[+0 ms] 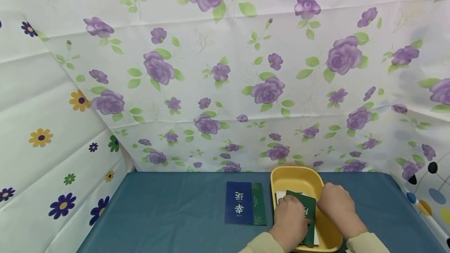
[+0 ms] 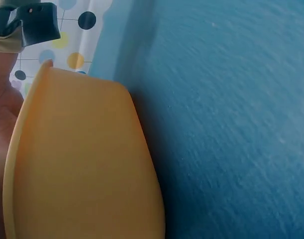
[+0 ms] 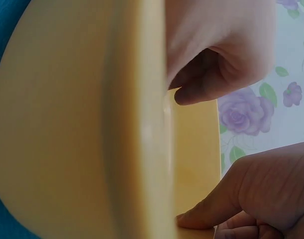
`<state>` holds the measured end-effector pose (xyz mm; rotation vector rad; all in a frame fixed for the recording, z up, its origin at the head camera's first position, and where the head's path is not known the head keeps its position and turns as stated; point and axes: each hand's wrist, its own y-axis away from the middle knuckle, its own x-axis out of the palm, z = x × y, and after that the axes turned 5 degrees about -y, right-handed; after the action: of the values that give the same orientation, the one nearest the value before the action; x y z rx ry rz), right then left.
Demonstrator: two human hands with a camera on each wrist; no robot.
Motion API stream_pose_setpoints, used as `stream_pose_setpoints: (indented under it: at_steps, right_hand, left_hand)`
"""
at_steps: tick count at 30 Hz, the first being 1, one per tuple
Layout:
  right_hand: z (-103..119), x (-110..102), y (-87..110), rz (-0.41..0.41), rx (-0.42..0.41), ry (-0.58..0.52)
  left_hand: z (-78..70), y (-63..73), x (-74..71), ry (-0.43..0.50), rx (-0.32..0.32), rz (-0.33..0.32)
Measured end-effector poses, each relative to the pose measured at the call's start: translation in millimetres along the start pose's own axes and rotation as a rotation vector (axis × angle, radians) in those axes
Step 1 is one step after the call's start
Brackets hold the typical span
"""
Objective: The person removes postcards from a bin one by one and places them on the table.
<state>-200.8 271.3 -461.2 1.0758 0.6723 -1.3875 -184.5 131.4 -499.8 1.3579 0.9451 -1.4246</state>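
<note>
A yellow plastic basin (image 1: 297,172) stands on the table, its outer wall (image 2: 87,159) filling much of the left wrist view. Inside it, a dark green booklet (image 1: 310,227) with white characters lies tilted over white paper items (image 1: 280,196). My left hand (image 1: 291,218) reaches into the basin and holds the green booklet, fingers across its upper left, thumb near its right edge. At the basin's right rim is my right hand (image 1: 336,207), gripping that rim with the thumb on the inner side, as the right wrist view shows.
Left of the basin lie a blue booklet (image 1: 239,208) with white characters and a green one (image 1: 259,206) partly under it. The table (image 1: 168,210) has a blue-green cover. A flowered sheet (image 1: 225,89) rises behind it, and patterned sheets stand at both sides.
</note>
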Motion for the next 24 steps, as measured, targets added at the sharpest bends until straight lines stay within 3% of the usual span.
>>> stream_pose_setpoints:
  at_steps: [9,24]
  right_hand:
    - [-1.9,1.4,-2.3,-0.003,0.005,0.003]
    - [-1.9,1.6,-4.3,-0.007,0.009,0.018]
  left_hand:
    - [-2.9,-3.2,8.8,-0.119,-0.001,-0.016]
    - [-6.0,-4.4,7.8,-0.111,-0.049,0.046]
